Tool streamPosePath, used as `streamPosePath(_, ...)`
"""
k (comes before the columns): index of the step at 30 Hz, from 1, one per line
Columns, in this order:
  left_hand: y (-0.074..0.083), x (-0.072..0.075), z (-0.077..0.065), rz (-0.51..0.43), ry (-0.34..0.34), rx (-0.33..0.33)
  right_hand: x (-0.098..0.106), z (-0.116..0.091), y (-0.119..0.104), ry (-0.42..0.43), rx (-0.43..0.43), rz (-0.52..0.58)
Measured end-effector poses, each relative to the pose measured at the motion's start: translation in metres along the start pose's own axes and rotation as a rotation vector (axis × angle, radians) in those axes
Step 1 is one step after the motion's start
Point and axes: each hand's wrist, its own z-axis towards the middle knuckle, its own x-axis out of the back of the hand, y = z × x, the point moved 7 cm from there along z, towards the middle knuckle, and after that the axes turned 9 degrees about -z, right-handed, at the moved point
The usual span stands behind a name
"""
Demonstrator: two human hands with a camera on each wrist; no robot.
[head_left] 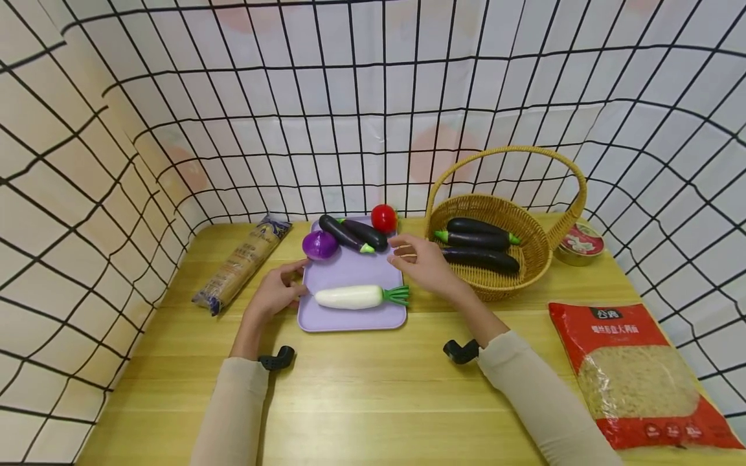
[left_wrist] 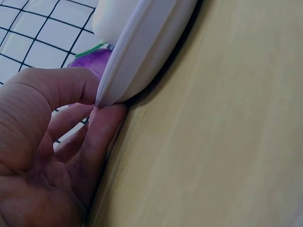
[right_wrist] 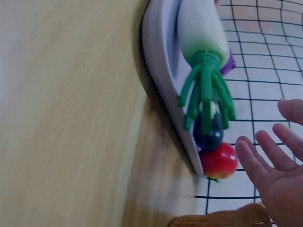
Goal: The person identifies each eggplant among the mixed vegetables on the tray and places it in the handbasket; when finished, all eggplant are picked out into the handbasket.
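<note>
One rim, the left, of the purple tray (head_left: 358,270) sits pinched in my left hand (head_left: 276,289), the tray lying on the bench (head_left: 361,388). I judge a light, level hold best, lest the white radish (head_left: 350,297) roll. Further right, my right hand (head_left: 430,264), fingers loosely spread, holds nothing beside the basket (head_left: 494,294), which it should avoid knocking.

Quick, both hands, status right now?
Left hand: closed, pinching the lavender tray by its edge.
Right hand: open, fingers relaxed, holding nothing.
</note>
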Motion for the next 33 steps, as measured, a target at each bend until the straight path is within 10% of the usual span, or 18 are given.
streamPosePath(33, -0.001, 0.0, 0.001, -0.034, -0.004, 0.024, -0.062, 0.057, 0.011, -0.048, -0.027, -0.013)
